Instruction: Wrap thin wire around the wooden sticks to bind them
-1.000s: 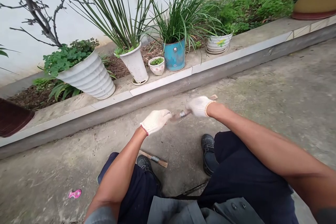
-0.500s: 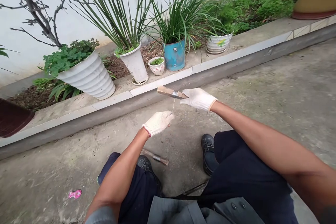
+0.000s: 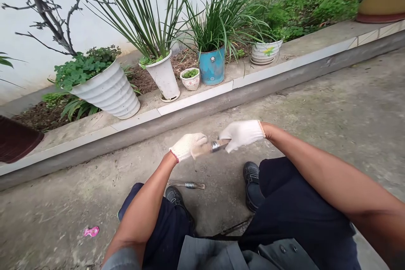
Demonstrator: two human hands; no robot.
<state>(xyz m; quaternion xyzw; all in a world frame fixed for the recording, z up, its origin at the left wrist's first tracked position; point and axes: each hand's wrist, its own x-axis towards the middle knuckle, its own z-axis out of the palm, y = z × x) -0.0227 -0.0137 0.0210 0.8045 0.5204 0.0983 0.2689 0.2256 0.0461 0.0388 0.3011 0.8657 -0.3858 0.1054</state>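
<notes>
Both my hands wear white knit gloves and meet over the concrete in front of my knees. My right hand [image 3: 243, 134] is closed on one end of a short wooden stick wound with thin wire [image 3: 212, 147]. My left hand [image 3: 187, 147] is closed at the stick's other end, blurred by motion. A second wooden stick with a wire wrap [image 3: 187, 184] lies on the ground just beyond my left shoe [image 3: 176, 197]. My right shoe [image 3: 252, 180] is planted below my right hand.
A raised concrete kerb [image 3: 202, 105] runs across ahead, bearing a ribbed white pot [image 3: 107, 93], a tall white pot [image 3: 164, 76], a small bowl pot [image 3: 190, 80], a blue pot [image 3: 212, 66] and a round pot [image 3: 265, 52]. A pink scrap [image 3: 91, 231] lies at lower left.
My right hand came down from its raised position and turned the stick, so both hands are together on it again. The view shifted slightly.
</notes>
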